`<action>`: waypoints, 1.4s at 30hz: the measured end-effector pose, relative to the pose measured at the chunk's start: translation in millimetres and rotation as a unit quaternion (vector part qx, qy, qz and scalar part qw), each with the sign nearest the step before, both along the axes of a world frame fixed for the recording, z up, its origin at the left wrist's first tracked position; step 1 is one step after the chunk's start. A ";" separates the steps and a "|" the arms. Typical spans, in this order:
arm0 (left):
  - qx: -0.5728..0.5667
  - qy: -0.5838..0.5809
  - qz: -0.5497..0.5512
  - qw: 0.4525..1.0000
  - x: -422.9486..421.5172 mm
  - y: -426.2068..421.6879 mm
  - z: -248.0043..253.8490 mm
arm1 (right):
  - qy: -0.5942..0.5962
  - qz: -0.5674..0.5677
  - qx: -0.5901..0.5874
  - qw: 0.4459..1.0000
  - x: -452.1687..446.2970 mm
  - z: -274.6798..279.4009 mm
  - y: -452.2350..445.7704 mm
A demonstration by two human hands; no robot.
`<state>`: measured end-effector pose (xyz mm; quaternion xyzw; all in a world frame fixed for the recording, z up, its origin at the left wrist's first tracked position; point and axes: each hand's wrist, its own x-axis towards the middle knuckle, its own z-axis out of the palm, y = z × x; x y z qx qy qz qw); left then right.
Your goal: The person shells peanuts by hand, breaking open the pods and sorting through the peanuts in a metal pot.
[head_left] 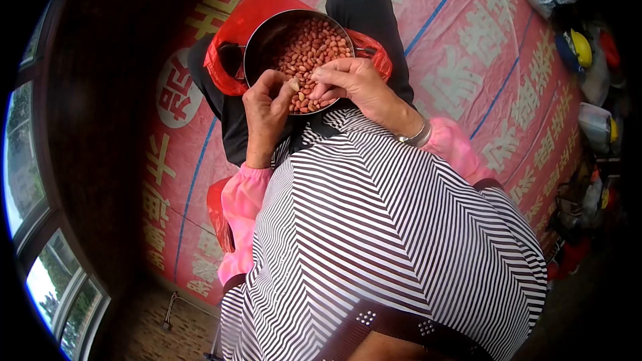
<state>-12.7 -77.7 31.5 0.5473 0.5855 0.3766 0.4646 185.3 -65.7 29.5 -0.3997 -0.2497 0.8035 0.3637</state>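
A dark metal pot [257, 47] rests on my lap between my bent legs. Reddish-skinned peanuts [321, 41] fill much of it, heaped toward its right side. My left hand [266, 103] is over the near left rim, thumb and forefinger pinched together; whatever is between them is too small to make out. From the right, my right hand [364, 87] reaches over the near rim with its fingertips pinched just above the peanuts. The two sets of fingertips are close but apart. Any small thing in the right fingers is hidden.
A red plastic bag [257, 8] lies under and around the pot. Pink printed sheeting [461, 73] with blue lines covers the floor. Bags and a yellow-and-blue item [579, 50] line the right side, with a clear container [594, 124] below. Windows [27, 160] are at the left.
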 end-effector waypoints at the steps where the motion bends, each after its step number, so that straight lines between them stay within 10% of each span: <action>1: -0.052 -0.067 0.007 0.996 -0.4 -0.6 -1.0 | -0.018 0.001 0.011 1.000 -2.1 0.1 -1.4; 15: -0.235 -0.400 -0.011 0.886 -10.3 6.2 -10.5 | -0.115 -0.004 0.140 0.983 -4.3 0.0 -6.4; 42: -0.168 -0.305 -0.022 0.937 13.1 0.2 8.3 | -0.179 0.012 0.247 0.952 -6.6 -3.6 -9.2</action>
